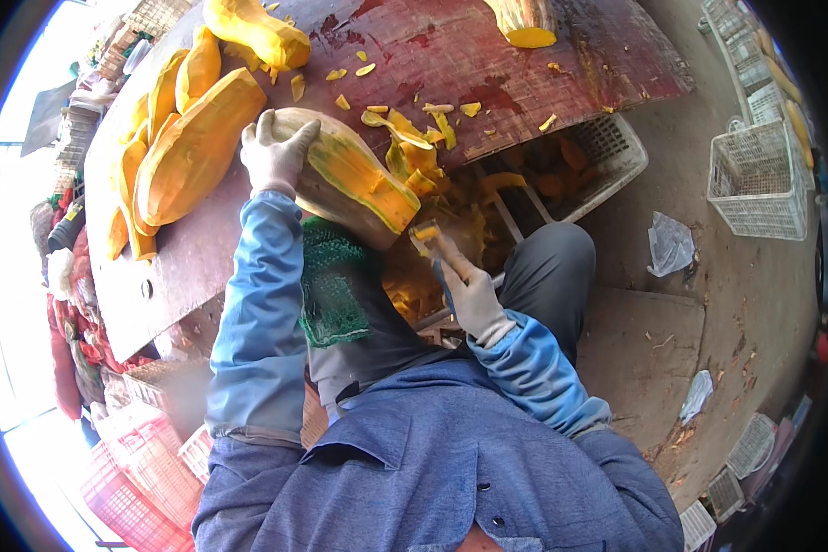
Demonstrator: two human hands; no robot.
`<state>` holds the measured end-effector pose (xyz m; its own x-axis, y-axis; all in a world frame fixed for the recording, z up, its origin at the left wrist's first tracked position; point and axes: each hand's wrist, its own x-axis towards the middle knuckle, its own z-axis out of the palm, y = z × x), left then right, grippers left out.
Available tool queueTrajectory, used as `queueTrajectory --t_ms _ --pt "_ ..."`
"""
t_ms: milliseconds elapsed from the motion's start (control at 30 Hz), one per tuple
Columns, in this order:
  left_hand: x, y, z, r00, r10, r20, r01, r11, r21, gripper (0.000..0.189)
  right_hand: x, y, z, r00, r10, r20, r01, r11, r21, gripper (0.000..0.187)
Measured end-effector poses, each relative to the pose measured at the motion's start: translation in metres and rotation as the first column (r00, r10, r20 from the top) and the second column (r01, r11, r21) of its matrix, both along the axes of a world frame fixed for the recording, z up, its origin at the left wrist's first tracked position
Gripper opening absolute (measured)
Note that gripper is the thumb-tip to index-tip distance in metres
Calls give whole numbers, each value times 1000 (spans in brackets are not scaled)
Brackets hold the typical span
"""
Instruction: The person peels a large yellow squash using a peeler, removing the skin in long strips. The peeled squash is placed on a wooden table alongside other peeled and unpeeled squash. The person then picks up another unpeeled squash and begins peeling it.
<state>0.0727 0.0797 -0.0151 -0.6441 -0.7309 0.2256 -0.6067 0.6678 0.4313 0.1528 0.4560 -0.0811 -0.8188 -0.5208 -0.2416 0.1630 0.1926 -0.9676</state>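
Note:
My left hand [276, 152], in a pale glove, grips the upper end of a large, partly peeled squash [359, 176], which lies tilted over the table's edge and my lap. Orange flesh shows in a strip along its top. My right hand [470, 293], also gloved, holds a peeler [426, 238] with orange peel on its head, just below the squash's near end. Peeled orange squashes [200, 148] are piled at the left of the table. Peel strips [410, 148] lie beside the squash I hold.
The worn reddish table [455, 69] bears scattered scraps and another squash [524, 24] at its far edge. Under it, a plastic crate [610, 179] holds orange pieces. A white crate [759, 179] and a plastic bag [671, 243] lie on the floor at right; pink crates [141, 476] stand lower left.

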Motion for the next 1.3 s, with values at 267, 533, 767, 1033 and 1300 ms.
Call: queueTrajectory --t_ms 267,533,767,1033,1300 --pt "-1 -1 -2 1000 1 1 -1 1000 -12 91 -49 -60 44 996 70 56 -84 950 301 51" --pt "-4 1 0 1000 -6 17 5 998 64 94 39 -17 9 984 25 178 -50 989 138 53" --pt "2 -3 -2 999 20 -25 -17 995 95 95 -7 -39 25 993 -111 -30 109 993 -52 51" --pt "4 10 8 1000 22 -8 -22 998 59 93 10 -35 -1 998 -5 -57 19 967 253 53" --pt "14 -8 -5 998 23 -64 -14 991 136 96 -10 -15 35 979 -32 203 38 999 -22 53"
